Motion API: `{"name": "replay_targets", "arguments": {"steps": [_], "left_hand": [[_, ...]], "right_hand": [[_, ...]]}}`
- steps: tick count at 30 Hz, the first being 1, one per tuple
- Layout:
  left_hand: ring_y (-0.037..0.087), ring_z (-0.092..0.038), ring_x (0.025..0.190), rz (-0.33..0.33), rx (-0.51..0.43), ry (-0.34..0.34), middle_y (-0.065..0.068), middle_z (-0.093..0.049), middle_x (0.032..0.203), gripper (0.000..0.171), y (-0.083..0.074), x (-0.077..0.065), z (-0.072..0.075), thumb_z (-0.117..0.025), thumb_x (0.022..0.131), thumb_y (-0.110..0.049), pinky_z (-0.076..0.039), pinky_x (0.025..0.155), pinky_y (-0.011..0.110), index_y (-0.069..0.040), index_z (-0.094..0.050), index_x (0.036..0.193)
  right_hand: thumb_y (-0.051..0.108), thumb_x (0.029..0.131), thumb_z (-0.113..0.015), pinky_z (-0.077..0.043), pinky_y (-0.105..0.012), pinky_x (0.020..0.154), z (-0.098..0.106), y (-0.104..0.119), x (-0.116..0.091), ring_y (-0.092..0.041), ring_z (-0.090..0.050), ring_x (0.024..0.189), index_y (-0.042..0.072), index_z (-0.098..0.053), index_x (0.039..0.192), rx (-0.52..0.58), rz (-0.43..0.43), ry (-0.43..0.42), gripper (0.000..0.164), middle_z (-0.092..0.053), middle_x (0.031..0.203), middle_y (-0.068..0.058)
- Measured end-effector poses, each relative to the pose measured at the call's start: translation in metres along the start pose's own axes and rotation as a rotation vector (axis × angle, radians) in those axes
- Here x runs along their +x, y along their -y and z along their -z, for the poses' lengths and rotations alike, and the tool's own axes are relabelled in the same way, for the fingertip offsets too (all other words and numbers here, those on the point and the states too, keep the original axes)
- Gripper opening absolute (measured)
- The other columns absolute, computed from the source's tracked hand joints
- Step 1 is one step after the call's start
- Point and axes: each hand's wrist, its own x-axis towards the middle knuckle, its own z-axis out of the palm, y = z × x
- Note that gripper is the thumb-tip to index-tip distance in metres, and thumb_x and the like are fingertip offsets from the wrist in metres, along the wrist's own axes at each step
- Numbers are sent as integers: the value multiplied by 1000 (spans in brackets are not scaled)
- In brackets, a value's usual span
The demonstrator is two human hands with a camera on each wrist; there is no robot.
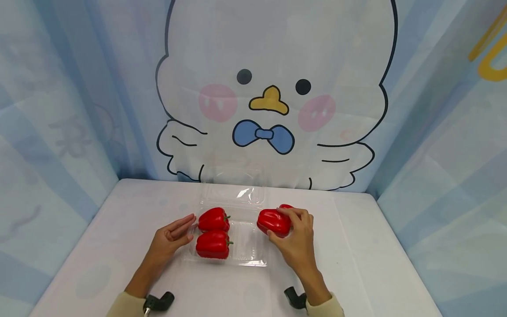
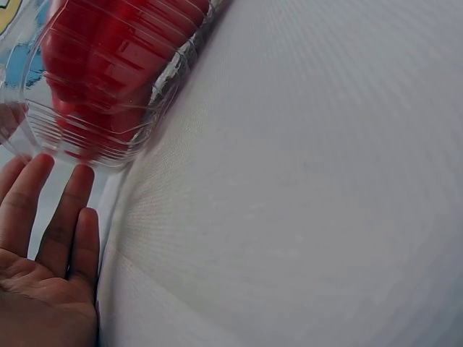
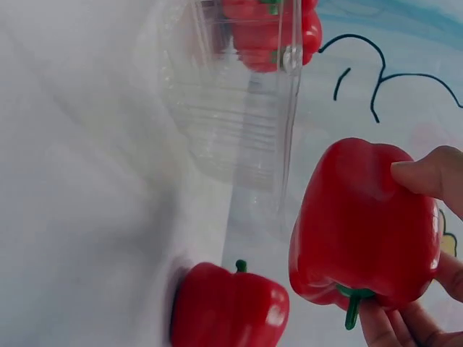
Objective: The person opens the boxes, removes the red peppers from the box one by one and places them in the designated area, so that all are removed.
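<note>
A clear plastic clamshell container (image 1: 247,246) lies with its lid (image 1: 233,193) raised at the back. Two red bell peppers, a rear one (image 1: 213,219) and a front one (image 1: 212,245), sit side by side in its left half. My left hand (image 1: 171,235) is at the container's left side, its fingers (image 2: 72,199) extended close to the ribbed wall (image 2: 108,137); contact is hard to tell. Between thumb and fingers my right hand (image 1: 297,235) grips another red bell pepper (image 3: 365,224), stem pointing down in the right wrist view. It is lifted beside the container's right edge.
One more red bell pepper (image 3: 228,307) rests on the white table (image 1: 340,255), mostly hidden behind my right hand in the head view. A curtain (image 1: 269,167) printed with a cartoon bird stands behind the table, and blue-white cloth encloses both sides.
</note>
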Motion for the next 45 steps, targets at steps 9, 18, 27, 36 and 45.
{"name": "replay_targets", "arguments": {"steps": [9, 18, 27, 36, 45], "left_hand": [[-12, -60, 129, 3, -9, -5, 11, -54, 160, 64, 1, 0, 0, -76, 100, -19, -51, 103, 12, -11, -51, 158], [-13, -60, 129, 9, 0, -8, 10, -55, 160, 63, 0, -1, 0, -75, 101, -18, -51, 103, 12, -12, -51, 158], [-13, -60, 129, 11, 7, -12, 10, -55, 160, 63, 0, -2, 0, -74, 101, -17, -51, 102, 11, -11, -51, 158], [-14, -58, 130, 13, 26, -4, 10, -53, 161, 63, -2, -1, -2, -75, 101, -18, -50, 103, 11, -12, -51, 159], [-15, -58, 129, 3, 20, 1, 11, -52, 162, 63, -1, -1, -1, -75, 101, -18, -50, 103, 11, -11, -50, 158]], "right_hand": [[7, 67, -97, -63, -60, 92, 6, -17, -11, -34, -52, 126, 9, -73, 130, -44, -46, -19, 68, -60, 132, -17], [8, 63, -98, -62, -61, 94, 11, -27, -21, -32, -52, 124, 8, -73, 129, -73, -91, -23, 71, -60, 131, -17], [8, 64, -98, -64, -58, 92, 13, -36, -30, -30, -53, 119, 9, -74, 128, -112, -112, 2, 69, -61, 127, -16], [8, 68, -97, -62, -59, 98, 14, -42, -36, -32, -52, 121, 9, -73, 131, -127, -180, 72, 68, -61, 128, -16], [10, 71, -97, -61, -58, 100, 15, -44, -39, -32, -50, 123, 10, -72, 133, -158, -204, 106, 67, -60, 131, -16]]}}
